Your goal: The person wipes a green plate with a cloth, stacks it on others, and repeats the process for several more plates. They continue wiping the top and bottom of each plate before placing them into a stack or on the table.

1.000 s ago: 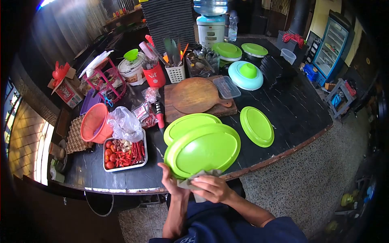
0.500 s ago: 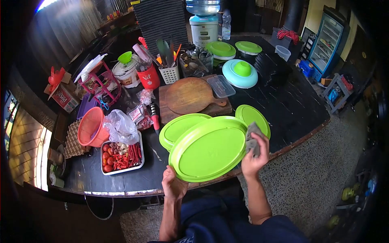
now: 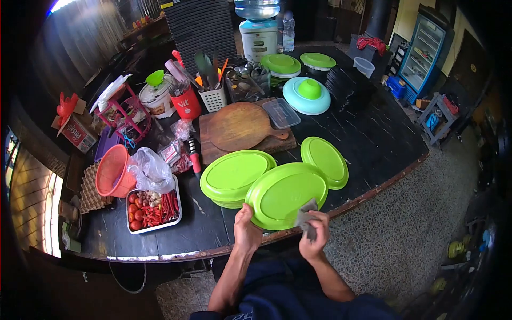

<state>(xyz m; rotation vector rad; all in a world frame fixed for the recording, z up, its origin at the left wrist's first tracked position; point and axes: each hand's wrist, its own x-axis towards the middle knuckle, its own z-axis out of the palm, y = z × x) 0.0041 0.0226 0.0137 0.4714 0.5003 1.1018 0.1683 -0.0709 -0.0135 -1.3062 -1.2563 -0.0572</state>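
A green oval plate (image 3: 285,194) is tilted up in front of me at the table's near edge. My left hand (image 3: 247,230) grips its lower left rim, thumb on the face. My right hand (image 3: 316,234) is closed around a grey cloth (image 3: 306,216), which lies against the plate's lower right part. Behind and to the left is a stack of green oval plates (image 3: 237,176). Another green oval plate (image 3: 325,161) lies flat to the right, partly behind the held one.
A steel tray of tomatoes and chilies (image 3: 154,226) sits at the left near edge. Behind the plates are wooden boards (image 3: 242,128), a clear lid (image 3: 282,113) and a pale blue dish (image 3: 306,104). An orange basket (image 3: 114,170) stands far left.
The held plate has moved right and tilted away, uncovering more of the plate stack. My right hand with the cloth has gone from the plate's upper right rim down to its lower right face.
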